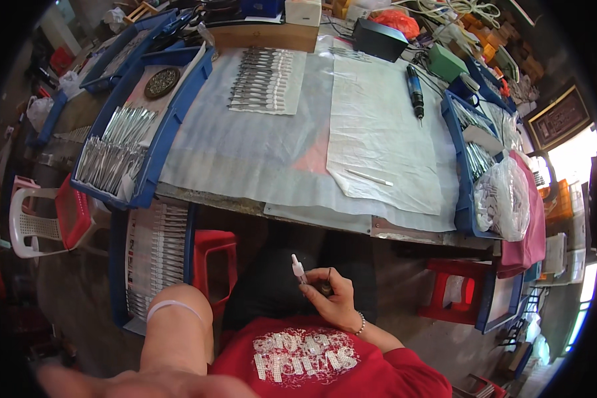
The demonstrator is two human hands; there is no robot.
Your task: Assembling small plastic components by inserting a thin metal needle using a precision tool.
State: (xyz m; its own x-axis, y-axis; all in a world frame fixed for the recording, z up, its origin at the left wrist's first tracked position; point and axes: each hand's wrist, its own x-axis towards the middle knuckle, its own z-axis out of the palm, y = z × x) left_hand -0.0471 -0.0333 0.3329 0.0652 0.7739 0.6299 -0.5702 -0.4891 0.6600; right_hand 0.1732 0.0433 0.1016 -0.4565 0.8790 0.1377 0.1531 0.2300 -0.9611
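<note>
Above my lap, my right hand [331,298] is closed around a small bottle with a white pointed nozzle [297,267], tip upward. A small dark round part shows between its fingers; I cannot make out what it is. My left hand [139,385] is raised very close to the camera at the lower edge, blurred and cut off, so its fingers cannot be read. On the white sheet [385,139] over the table lies a single slim metal tool with a white end [370,178]. Farther back, a row of similar metal tools [262,79] lies on paper.
Blue trays of metal tools [149,162] and bagged parts [502,199] flank the work area. A blue-and-black rotary handpiece [415,91] lies at the back right. Below the table are another tool tray [187,265] and red stools [213,255], [451,292].
</note>
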